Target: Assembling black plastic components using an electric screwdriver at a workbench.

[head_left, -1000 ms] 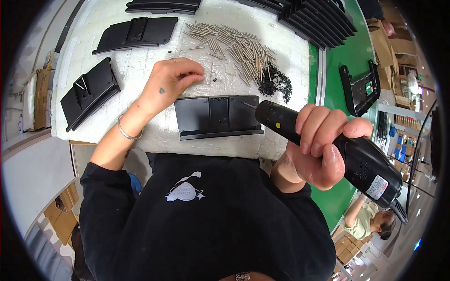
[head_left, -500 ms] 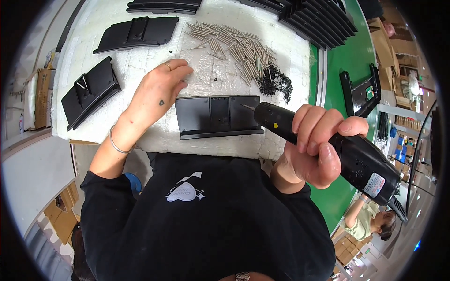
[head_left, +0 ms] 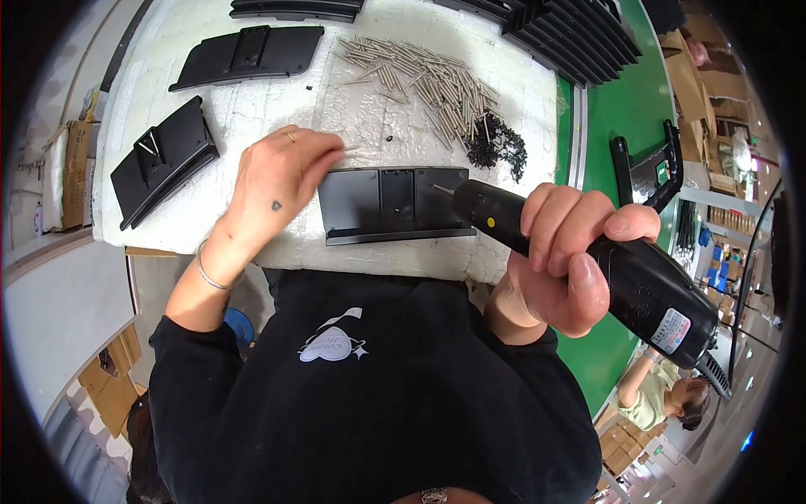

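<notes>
My right hand [head_left: 567, 260] is wrapped round a black corded electric screwdriver [head_left: 495, 214]. Its thin bit points left, over the right part of a black plastic panel [head_left: 357, 202] lying near the table's front edge. That panel has a raised middle section and a ledge along its near side. Just beyond the panel's far left corner, my left hand [head_left: 281, 172] is closed in a pinch. A slim metal pin [head_left: 353, 148] sticks out from its fingertips. Farther off lie a heap of metal pins [head_left: 420, 80] and a pile of small black screws [head_left: 495, 144].
Similar black panels rest on the left [head_left: 164, 164] and at the far left [head_left: 252, 57]. More panels are stacked [head_left: 571, 42] at the far right. On the green surface [head_left: 617, 109] sits a black frame-like part [head_left: 642, 176]. Another person [head_left: 663, 395] is at the right.
My left hand has shifted slightly toward me and its fingers have drawn together, with the pin now showing at their tips. The screwdriver has hardly moved.
</notes>
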The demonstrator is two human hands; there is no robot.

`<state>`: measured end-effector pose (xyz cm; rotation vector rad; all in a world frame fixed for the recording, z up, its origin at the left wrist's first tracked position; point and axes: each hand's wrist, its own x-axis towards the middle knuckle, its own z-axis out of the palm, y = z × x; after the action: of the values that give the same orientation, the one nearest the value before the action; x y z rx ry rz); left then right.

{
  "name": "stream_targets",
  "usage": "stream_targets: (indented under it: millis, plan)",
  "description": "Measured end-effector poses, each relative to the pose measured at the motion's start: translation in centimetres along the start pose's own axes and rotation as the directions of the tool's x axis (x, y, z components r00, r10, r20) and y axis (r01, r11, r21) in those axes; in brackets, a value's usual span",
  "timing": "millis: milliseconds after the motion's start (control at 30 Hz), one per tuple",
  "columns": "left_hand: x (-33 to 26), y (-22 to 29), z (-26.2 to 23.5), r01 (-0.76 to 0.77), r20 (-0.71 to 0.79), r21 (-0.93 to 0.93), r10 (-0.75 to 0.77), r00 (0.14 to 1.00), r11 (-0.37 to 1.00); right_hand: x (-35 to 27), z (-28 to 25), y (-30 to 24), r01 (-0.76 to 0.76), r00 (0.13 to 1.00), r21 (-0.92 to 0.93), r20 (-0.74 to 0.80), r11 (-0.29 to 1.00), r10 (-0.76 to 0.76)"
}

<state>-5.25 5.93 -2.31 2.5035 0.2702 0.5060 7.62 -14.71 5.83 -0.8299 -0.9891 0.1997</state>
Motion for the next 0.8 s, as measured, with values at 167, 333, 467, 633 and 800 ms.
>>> stream_targets:
  millis: [167,333,467,633,800]
  plan:
    - [-0.3,2.6,1.9,-0.094,-0.059,-0.177,0.085,0.995,0.98,0.2,0.7,0.5,-0.108,0.994,0.041,-0.031,0.993,0.109]
    - [-0.4,3.3,2.1,-0.044,-0.065,-0.178,0.033,0.997,0.983,0.4,0.9,2.0,-0.169,0.985,0.046,-0.015,0.985,0.17]
    - [-0.4,3.7,2.6,0.013,-0.081,-0.23,-0.032,0.996,0.973,0.3,1.0,2.8,-0.192,0.981,0.049,-0.016,0.98,0.193]
    - [-0.6,3.7,2.7,0.031,-0.098,-0.268,-0.06,0.993,0.963,0.3,1.1,3.2,-0.191,0.982,0.066,-0.002,0.979,0.191]
    - [-0.8,3.8,2.7,0.04,-0.111,-0.272,-0.073,0.991,0.961,0.5,1.1,3.4,-0.194,0.981,0.062,0.022,0.979,0.193]
